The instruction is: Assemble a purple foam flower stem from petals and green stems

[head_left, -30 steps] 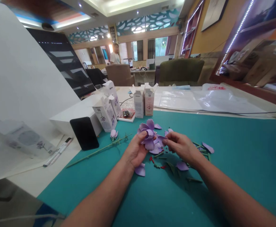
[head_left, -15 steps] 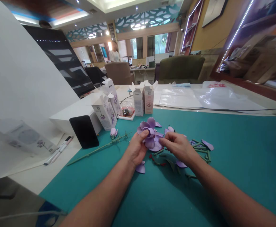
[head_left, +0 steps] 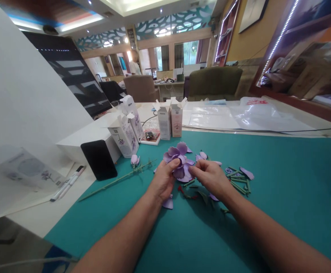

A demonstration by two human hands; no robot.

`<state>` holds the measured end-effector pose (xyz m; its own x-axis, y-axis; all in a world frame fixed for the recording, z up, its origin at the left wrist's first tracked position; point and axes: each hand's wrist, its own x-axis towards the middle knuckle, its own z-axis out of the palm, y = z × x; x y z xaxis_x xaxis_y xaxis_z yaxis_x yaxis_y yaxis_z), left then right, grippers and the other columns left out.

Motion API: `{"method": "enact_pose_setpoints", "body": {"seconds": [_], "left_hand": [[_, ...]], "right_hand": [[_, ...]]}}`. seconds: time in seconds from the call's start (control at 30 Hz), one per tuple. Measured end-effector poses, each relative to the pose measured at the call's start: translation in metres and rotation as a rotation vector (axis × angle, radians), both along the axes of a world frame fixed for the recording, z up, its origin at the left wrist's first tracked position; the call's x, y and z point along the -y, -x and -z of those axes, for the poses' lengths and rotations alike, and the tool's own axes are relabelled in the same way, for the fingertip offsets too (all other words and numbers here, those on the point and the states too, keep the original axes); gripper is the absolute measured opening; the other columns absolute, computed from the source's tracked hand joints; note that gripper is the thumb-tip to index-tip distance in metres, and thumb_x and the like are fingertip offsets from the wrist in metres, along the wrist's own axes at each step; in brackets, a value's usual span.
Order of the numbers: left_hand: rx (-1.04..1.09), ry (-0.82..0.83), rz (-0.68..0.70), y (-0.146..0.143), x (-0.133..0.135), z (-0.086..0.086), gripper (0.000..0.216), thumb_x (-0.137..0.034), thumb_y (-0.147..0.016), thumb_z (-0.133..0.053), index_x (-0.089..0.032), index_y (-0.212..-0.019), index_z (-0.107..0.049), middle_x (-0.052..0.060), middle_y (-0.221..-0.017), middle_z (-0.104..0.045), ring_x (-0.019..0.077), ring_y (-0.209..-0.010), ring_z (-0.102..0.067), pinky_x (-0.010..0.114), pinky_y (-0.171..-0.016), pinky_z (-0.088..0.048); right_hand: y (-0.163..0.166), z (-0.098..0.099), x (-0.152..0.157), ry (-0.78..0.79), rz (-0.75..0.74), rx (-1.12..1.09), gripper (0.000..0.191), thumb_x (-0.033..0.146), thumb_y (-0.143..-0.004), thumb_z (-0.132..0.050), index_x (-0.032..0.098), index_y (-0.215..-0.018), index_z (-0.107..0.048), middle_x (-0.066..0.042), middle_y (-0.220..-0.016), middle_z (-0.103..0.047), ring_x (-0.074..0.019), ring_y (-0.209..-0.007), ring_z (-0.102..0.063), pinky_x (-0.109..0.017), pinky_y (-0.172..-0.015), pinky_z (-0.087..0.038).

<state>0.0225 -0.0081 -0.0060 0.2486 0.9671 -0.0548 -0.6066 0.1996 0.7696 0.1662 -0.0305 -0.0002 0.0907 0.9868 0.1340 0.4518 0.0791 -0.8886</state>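
Note:
My left hand grips a purple toy flower with several broad, scalloped petals, its thumb pressed on the middle. From the other side my right hand pinches a lower petal of the same flower between thumb and fingers. Beneath and beside the hands lie loose purple petals, one near my left wrist and one at the far right of the parts. Short green stem pieces are piled right of my right hand. A red-and-green curved piece rests below the flower.
A long green stem and a pale purple bud lie left on the teal mat. A black tablet-like panel leans against a white box. Opened cartons stand behind, near clear plastic sheets. Two markers lie far left.
The view has shifted slightly. Both hands stay on the flower, with my right fingers still at the lower petal; little else differs.

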Motion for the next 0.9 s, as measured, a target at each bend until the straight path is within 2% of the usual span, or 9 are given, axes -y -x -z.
{"method": "enact_pose_setpoints", "body": {"seconds": [0.3,0.47,0.9], "left_hand": [[-0.005,-0.005,-0.013,-0.0013,0.0031,-0.0044,0.029,-0.026,-0.059,-0.08,-0.014,-0.081,-0.066,0.002,-0.077,-0.068,0.0133,-0.068,-0.06,0.023,-0.064,-0.046],[0.028,0.001,-0.016,-0.0013,0.0039,-0.0061,0.029,-0.024,-0.059,-0.081,-0.016,-0.082,-0.065,-0.001,-0.075,-0.067,0.0116,-0.067,-0.058,0.022,-0.064,-0.045],[-0.009,-0.028,-0.018,-0.0037,0.0059,-0.0055,0.035,-0.028,-0.057,-0.081,-0.014,-0.085,-0.065,0.002,-0.078,-0.067,0.0134,-0.071,-0.06,0.023,-0.067,-0.046]], "right_hand": [[0.0015,0.0027,0.0002,0.047,-0.005,-0.046,0.027,0.041,-0.068,-0.055,0.021,-0.053,-0.047,0.004,-0.048,-0.045,-0.0106,-0.048,-0.039,-0.023,-0.047,-0.03],[0.0017,0.0022,-0.0002,0.04,-0.006,-0.06,0.027,0.041,-0.068,-0.054,0.021,-0.053,-0.048,0.004,-0.048,-0.045,-0.0108,-0.048,-0.039,-0.024,-0.047,-0.031],[0.0065,0.0027,0.0026,0.023,0.036,-0.109,0.027,0.04,-0.068,-0.055,0.021,-0.053,-0.043,0.005,-0.048,-0.043,-0.0105,-0.049,-0.037,-0.024,-0.047,-0.03]]}}
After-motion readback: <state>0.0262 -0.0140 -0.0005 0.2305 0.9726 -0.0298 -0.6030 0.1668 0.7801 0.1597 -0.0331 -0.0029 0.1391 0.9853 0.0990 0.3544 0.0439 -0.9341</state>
